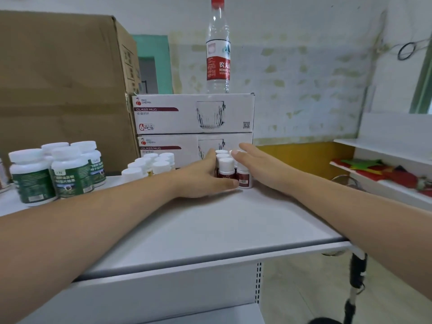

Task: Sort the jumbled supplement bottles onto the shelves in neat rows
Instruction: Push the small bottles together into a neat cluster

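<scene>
A stained white wall (304, 78) rises behind the pale grey shelf top (210, 225), with a large cardboard box (58, 90) at the left, a teal door frame (152, 47) beside it, a yellow panel (304, 157) low down and a green window frame (423, 85) at far right.

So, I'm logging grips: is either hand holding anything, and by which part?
Nothing is gripped. The left hand and right hand press flat against opposite sides of the red-label bottles, hemming the cluster in between them.

Left hand (201, 178) and right hand (254, 160) flanking red-labelled bottles (228, 170), green-labelled bottles (53, 174) well apart
</scene>
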Available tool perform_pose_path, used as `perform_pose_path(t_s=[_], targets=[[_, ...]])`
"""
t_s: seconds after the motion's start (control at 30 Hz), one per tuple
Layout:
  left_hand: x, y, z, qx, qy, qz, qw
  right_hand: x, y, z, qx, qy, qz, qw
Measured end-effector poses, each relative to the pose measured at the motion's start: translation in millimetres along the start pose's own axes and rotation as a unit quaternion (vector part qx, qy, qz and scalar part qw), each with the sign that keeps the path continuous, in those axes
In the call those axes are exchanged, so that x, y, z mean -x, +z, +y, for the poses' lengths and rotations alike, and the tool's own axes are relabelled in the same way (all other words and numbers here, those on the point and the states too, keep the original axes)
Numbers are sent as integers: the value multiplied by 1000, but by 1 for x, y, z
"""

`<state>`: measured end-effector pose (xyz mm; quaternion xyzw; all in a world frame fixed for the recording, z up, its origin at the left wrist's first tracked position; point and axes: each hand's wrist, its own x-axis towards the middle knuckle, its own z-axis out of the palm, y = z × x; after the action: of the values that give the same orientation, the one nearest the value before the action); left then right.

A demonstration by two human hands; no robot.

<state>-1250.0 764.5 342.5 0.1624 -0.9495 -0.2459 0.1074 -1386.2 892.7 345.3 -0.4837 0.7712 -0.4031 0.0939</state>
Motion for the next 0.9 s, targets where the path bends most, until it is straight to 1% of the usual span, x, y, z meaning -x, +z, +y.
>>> perform_pose_path(t_s=[0.33,0.6,0.9], targets=[[-6,1,-5,10,32,-4,999,-1,2,1,44,-46,-11,998],[-12,2,-12,25,48,-15,998,3,1,-1,42,-55,-23,997],[-12,0,-12,-8,42,-21,999,-1,3,0,60,-52,-25,997]])
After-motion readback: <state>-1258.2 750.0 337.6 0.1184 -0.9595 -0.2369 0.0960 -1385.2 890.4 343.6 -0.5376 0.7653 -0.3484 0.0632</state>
